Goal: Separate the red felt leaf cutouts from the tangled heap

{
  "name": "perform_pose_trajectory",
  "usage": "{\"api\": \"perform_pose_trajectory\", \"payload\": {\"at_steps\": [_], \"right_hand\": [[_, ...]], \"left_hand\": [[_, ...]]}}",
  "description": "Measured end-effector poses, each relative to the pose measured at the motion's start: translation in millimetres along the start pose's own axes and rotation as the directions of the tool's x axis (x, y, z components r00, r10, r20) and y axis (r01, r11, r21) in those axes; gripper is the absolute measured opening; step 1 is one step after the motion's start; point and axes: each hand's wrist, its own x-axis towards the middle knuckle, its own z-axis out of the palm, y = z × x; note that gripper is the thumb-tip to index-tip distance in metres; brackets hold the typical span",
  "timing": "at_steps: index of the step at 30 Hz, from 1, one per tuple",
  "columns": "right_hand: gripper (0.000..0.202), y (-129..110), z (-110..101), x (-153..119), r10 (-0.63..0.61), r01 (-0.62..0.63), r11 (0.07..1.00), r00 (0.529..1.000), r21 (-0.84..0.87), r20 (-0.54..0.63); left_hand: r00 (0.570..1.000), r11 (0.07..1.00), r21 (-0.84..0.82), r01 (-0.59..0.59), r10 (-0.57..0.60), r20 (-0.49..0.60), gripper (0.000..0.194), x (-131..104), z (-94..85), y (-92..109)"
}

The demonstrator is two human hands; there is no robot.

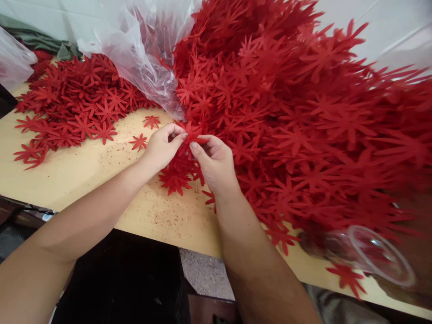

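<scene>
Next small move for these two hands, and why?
I'd probably ease the left hand gently away from the right hand: both pinch red petals close together, and a slight spread may show whether it's one piece or several, unclear here.

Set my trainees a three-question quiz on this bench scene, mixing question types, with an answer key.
1. Multiple choice: what are the fingers of the left hand and right hand pinching?
a) a clear plastic ring
b) a red flower-shaped piece
c) a strip of paper

2. True or false: the red pile at the picture's right is larger than the red pile at its left.

3. Short answer: what colour is the cloth behind the smaller pile?

Key: 1. b; 2. true; 3. green.
</scene>
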Motion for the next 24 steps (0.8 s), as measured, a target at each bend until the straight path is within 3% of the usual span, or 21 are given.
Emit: {"api": "perform_pose_trajectory", "payload": {"at_steps": [2,4,8,12,18,24], "right_hand": [[0.037,1,-2,1,0.011,-0.011,1.000,0.998,-0.003,-0.055],[0.037,2,-4,2,0.011,-0.010,1.000,0.993,0.004,-0.115],[0.039,1,-4,3,-0.018,0.019,1.000,0.991,0.005,-0.135],[0.041,1,-1,2,-0.004,0.006,1.000,0.995,0.018,-0.096],[0.038,3,1,0,0.048,-0.052,0.994,0.998,0.101,0.041],[0.033,0,0,0,0.027,-0.029,0.995,1.000,0.092,0.015]], "left_hand": [[0.988,0.989,0.091,-0.114,0.122,-0.094,0.006,-2,-1.9,1],[0.964,0.963,0.157,-0.220,0.240,-0.119,0.014,-6,-3.9,4],[0.949,0.930,0.188,-0.316,0.305,0.085,0.018,-13,-5.0,9],[0.962,0.953,0.163,-0.255,0.234,0.139,0.015,-11,-1.9,5],[0.991,0.984,0.122,-0.130,0.126,0.045,0.006,-2,-3.6,-7],[0.991,0.991,-0.007,-0.134,0.134,0.025,0.004,-2,-0.8,-9]]}}
